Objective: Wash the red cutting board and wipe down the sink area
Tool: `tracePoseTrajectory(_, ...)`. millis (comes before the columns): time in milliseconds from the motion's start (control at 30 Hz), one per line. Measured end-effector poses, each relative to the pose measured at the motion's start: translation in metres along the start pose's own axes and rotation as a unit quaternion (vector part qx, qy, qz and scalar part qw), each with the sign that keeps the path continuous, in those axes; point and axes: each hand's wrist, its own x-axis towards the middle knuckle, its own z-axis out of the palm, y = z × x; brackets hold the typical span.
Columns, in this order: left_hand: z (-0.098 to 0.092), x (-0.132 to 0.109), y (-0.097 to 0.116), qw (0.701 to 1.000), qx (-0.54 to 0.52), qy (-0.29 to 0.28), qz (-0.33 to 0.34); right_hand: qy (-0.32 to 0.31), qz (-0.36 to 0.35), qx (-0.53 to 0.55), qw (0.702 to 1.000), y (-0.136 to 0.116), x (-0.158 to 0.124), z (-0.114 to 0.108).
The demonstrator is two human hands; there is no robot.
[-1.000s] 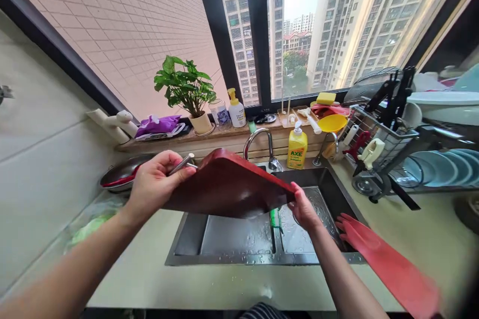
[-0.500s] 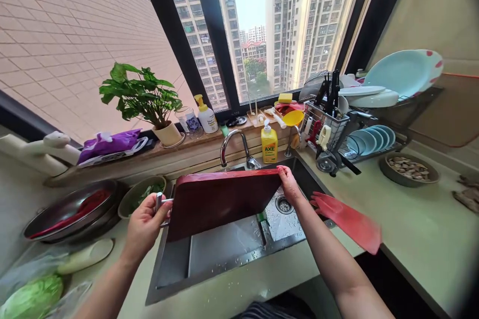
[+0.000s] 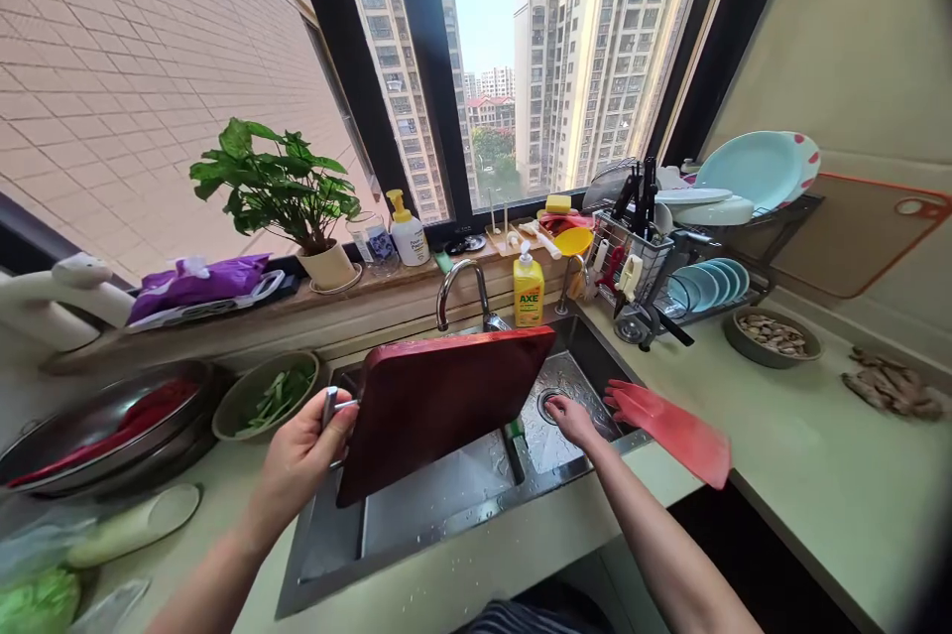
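Note:
A dark red cutting board [image 3: 438, 396] stands tilted on its long edge over the steel double sink [image 3: 416, 535]. My left hand [image 3: 301, 455] is closed round the metal handle at the board's left end and holds it alone. My right hand [image 3: 571, 419] is off the board, lowered into the right basin beside the drain [image 3: 548, 405], with loose fingers and nothing in it. The board's lower edge rests near the divider between the two basins.
A curved faucet [image 3: 459, 284] and a yellow dish soap bottle [image 3: 528, 291] stand behind the sink. A pink rubber glove [image 3: 673, 428] hangs over the sink's right edge. A dish rack [image 3: 673, 262] is at the right. A bowl of greens [image 3: 264, 399] and a steel pan [image 3: 104, 428] sit at the left.
My right hand has let go of the board's right corner and dropped into the right basin. The board has tipped more upright, held by my left hand only.

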Motion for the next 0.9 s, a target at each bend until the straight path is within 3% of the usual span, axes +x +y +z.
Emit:
tracePoseTrajectory(167,0.002,0.002,0.004,0.998,0.040,-0.027,0.025,0.014,0.027,0.013,0.999,-0.005,0.000,0.037)
tracePoseTrajectory(300,0.004,0.001,0.009,0.998,0.047,-0.034,0.033,0.036,0.029,0.046,0.998,-0.015,0.012,0.052)
tracePoseTrajectory(667,0.005,-0.005,0.009,1.000,0.011,-0.018,-0.006,0.058,0.016,0.070,0.996,-0.014,0.021,0.060)
tracePoseTrajectory(900,0.006,-0.005,0.015,1.000,0.002,-0.010,-0.026,0.073,0.060,0.029,0.995,-0.009,0.030,0.057)
